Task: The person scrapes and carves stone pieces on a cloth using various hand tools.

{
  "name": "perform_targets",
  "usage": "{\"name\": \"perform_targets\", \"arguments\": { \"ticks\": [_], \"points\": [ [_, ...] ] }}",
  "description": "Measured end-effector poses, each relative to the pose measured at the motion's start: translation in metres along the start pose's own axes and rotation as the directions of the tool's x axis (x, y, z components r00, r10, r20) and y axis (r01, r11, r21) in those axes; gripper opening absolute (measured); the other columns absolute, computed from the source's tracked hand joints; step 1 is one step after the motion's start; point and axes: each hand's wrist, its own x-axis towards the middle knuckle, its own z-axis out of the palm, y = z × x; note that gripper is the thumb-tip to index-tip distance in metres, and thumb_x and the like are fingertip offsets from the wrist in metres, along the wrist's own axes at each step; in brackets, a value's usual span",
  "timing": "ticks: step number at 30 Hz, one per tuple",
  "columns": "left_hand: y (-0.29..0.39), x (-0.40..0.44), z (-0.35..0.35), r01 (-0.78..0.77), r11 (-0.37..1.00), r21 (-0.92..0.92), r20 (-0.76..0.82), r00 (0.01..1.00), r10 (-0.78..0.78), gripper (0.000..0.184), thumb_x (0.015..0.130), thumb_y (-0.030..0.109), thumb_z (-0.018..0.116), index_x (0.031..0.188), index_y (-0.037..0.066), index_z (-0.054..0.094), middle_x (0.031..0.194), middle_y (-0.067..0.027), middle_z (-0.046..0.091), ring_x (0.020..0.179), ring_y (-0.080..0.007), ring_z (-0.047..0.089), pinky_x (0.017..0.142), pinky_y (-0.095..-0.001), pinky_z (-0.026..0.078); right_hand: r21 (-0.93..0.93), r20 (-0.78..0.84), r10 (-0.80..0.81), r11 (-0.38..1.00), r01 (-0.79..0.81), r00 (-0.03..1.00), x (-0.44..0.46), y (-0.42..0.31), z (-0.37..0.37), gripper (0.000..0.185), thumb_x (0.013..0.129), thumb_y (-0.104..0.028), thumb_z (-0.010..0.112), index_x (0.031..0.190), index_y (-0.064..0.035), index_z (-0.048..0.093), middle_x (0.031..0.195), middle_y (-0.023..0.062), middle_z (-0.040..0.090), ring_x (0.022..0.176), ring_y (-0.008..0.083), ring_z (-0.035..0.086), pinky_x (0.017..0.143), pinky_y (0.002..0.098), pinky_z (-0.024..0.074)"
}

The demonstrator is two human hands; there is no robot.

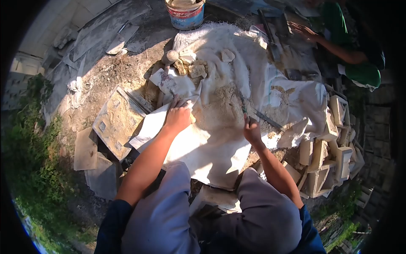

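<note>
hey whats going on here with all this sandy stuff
A person sits or crouches at a white sheet strewn with sandy powder. Their right hand grips a thin tool; their left hand is on the sheet. Tan pieces are piled to the right, and another person's hand shows beyond.

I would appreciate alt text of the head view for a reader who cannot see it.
A person's right hand holds a slim tool over a white sheet strewn with sandy powder, the left hand near its left edge. Pale blocks lie to the right; a bucket stands beyond.
</note>
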Motion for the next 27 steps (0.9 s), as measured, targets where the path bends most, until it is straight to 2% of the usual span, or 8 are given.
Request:
{"name": "perform_targets", "arguments": {
  "ticks": [5,7,10,13,15,19,22,27],
  "points": [
    [0.006,0.003,-0.003,0.175,0.985,0.015,0.246,0.954,-0.173,0.019,0.083,0.016,0.06,0.08,0.001,0.073,0.105,-0.0213,0.073,0.094,-0.0354,0.072,0.098,-0.0465,0.052,-0.075,0.063,-0.031,0.997,0.035,0.998,0.012,0.018,0.006,0.042,0.103,-0.034,0.053,0.084,0.0011,0.065,0.075,0.0272,0.063,0.072,0.0495,0.061,0.061,0.0525,0.0462],
    [0.002,0.001,-0.004,-0.105,0.981,0.162,-0.062,0.991,0.116,0.021,0.082,0.016,0.061,0.086,0.002,0.075,0.121,-0.0181,0.069,0.12,-0.0301,0.062,0.119,-0.0472,0.033,0.026,0.02,-0.069,0.997,0.068,0.997,0.006,0.004,-0.003,0.043,0.103,-0.035,0.052,0.086,0.0012,0.066,0.077,0.0273,0.064,0.075,0.0504,0.061,0.063,0.0536,0.0464],
    [0.005,0.0,-0.006,-0.061,0.993,0.104,0.03,0.998,0.058,0.022,0.082,0.017,0.061,0.09,0.002,0.077,0.128,-0.0153,0.066,0.134,-0.0261,0.049,0.126,-0.0478,0.016,-0.033,0.032,-0.054,0.998,0.055,0.998,-0.003,0.006,0.006,0.043,0.103,-0.037,0.052,0.089,0.001,0.067,0.082,0.0271,0.066,0.078,0.0511,0.062,0.067,0.054,0.0479],
    [0.005,0.001,-0.007,-0.061,0.988,0.145,0.055,0.997,0.053,0.023,0.082,0.016,0.06,0.091,0.002,0.077,0.131,-0.0154,0.065,0.133,-0.0263,0.05,0.125,-0.0475,0.019,-0.229,0.168,0.135,0.969,-0.094,0.977,0.006,0.002,-0.002,0.037,0.103,-0.035,0.054,0.093,-0.0014,0.068,0.088,0.0265,0.068,0.077,0.0494,0.063,0.069,0.0528,0.0508],
    [0.004,0.003,-0.007,-0.064,0.99,0.122,0.019,0.998,0.062,0.023,0.082,0.015,0.06,0.09,0.001,0.076,0.128,-0.0162,0.066,0.13,-0.0273,0.053,0.125,-0.0471,0.018,-0.002,0.092,0.012,1.0,-0.012,0.996,0.003,-0.004,-0.002,0.045,0.104,-0.034,0.051,0.079,0.0016,0.061,0.077,0.0271,0.063,0.077,0.0493,0.06,0.065,0.0537,0.0453],
    [0.004,0.0,-0.005,-0.067,0.991,0.113,-0.01,0.998,0.068,0.021,0.083,0.014,0.059,0.087,0.001,0.075,0.117,-0.0203,0.07,0.111,-0.0332,0.066,0.12,-0.0457,0.03,-0.106,0.013,-0.188,0.976,0.188,0.982,-0.004,0.002,0.0,0.041,0.103,-0.031,0.054,0.083,0.0043,0.064,0.073,0.0295,0.061,0.07,0.051,0.058,0.063,0.055,0.0432],
    [0.0,-0.001,0.003,-0.042,0.998,0.048,-0.036,0.998,0.044,0.02,0.083,0.013,0.06,0.085,0.0,0.074,0.112,-0.0235,0.071,0.097,-0.0374,0.071,0.109,-0.0454,0.045,0.064,0.038,0.016,0.998,-0.018,0.999,-0.002,0.001,-0.001,0.046,0.103,-0.03,0.053,0.077,0.0071,0.062,0.065,0.0297,0.056,0.067,0.0509,0.056,0.06,0.0542,0.0406],
    [0.001,0.0,0.005,0.118,0.993,-0.004,0.159,0.98,-0.116,0.02,0.083,0.015,0.061,0.085,0.0,0.074,0.11,-0.0237,0.071,0.097,-0.0382,0.071,0.102,-0.0458,0.05,0.051,0.054,0.198,0.978,-0.201,0.979,-0.009,0.01,-0.008,0.055,0.106,-0.035,0.047,0.073,0.0074,0.06,0.065,0.0303,0.057,0.064,0.0512,0.055,0.058,0.0541,0.0391]
  ]
}}
